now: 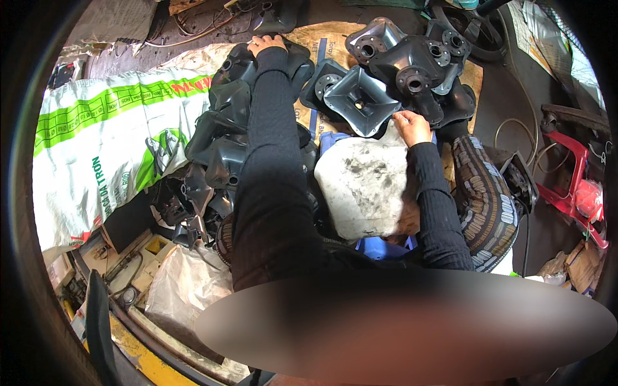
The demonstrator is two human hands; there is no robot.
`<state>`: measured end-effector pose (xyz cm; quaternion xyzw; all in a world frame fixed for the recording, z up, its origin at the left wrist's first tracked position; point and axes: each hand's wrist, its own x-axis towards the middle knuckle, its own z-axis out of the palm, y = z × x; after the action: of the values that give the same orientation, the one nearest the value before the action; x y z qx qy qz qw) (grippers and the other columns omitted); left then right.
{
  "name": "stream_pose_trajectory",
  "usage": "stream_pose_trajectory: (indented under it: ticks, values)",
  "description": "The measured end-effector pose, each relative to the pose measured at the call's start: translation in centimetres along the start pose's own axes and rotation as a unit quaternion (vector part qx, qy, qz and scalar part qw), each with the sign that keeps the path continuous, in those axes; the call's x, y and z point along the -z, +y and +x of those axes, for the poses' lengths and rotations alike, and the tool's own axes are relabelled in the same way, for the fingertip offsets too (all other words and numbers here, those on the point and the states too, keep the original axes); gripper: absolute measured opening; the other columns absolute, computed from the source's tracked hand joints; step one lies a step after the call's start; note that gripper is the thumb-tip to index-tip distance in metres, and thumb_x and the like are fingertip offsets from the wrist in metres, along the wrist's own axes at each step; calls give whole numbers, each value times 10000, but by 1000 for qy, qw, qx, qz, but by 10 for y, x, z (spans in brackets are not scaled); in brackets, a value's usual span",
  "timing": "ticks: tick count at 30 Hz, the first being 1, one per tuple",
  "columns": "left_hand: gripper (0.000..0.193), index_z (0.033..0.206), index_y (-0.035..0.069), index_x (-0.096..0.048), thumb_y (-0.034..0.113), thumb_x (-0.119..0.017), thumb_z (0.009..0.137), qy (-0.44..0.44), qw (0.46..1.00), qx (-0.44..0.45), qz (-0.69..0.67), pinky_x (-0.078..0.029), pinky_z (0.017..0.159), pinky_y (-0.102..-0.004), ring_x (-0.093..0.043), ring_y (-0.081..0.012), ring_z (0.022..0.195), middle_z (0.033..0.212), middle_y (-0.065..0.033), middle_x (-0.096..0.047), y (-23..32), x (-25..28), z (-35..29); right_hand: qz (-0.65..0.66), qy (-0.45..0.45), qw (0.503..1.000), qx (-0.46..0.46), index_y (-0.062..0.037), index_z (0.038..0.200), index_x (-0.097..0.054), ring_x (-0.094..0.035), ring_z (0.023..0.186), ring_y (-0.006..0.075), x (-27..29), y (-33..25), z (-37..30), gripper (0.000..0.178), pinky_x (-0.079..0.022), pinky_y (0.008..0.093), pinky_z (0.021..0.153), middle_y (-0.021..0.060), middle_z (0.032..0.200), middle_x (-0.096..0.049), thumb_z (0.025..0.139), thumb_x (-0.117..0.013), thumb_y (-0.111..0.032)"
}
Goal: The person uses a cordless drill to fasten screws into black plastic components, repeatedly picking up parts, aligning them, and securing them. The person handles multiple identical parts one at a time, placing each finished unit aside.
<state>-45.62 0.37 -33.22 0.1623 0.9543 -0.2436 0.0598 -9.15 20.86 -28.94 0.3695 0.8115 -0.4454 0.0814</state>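
My left arm stretches far forward, and my left hand [266, 44] has its fingers curled over a dark flared part at the far end of the left pile [230, 96]. Part of that grip is hidden behind the hand. In front of me a black square funnel-shaped part [360, 101] lies with its wide mouth facing up and a small hole at its centre. My right hand [414, 128] pinches this part's near right corner. Just below it, between my forearms, is a stained whitish slab or pad [364, 183] over something blue [386, 248].
More black flanged parts [415, 71] are heaped at the far right on brown paper [335, 32]. A large white and green sack [116, 141] lies on the left. At the right stands a red plastic frame [570, 174]. Clear plastic sheeting [187, 283] sits at the lower left.
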Motion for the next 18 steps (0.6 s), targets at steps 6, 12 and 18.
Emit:
stream_pose_trajectory:
  ticks: [6, 12, 18]
  values:
    - [481, 1285, 236, -506, 475, -497, 868, -161, 973, -151, -67, -221, 889, -715, -510, -280, 1177, 1338, -63, -475, -12, 17, -47, 131, 114, 982, 79, -84, 978, -695, -646, 868, 168, 21, -32, -11, 229, -469, 297, 786, 112, 902, -691, 876, -602, -267]
    - [487, 1215, 226, -563, 534, -534, 839, -227, 944, -236, -46, -322, 890, -601, -514, -232, 1166, 1299, -46, -497, -64, 31, -139, 325, 90, 933, 123, -23, 1023, -675, -508, 653, 26, 101, -108, -74, 220, -377, 187, 580, -20, 750, -619, 917, -575, -189]
    - [474, 1125, 225, -648, 550, -599, 783, -329, 904, -270, -31, -296, 932, -611, -526, -244, 1158, 1186, -48, -603, -76, 44, -190, 453, 41, 885, 101, 1, 1167, -568, -282, 480, 7, 180, -118, -161, 302, -193, 189, 425, -87, 596, -373, 943, -519, -195]
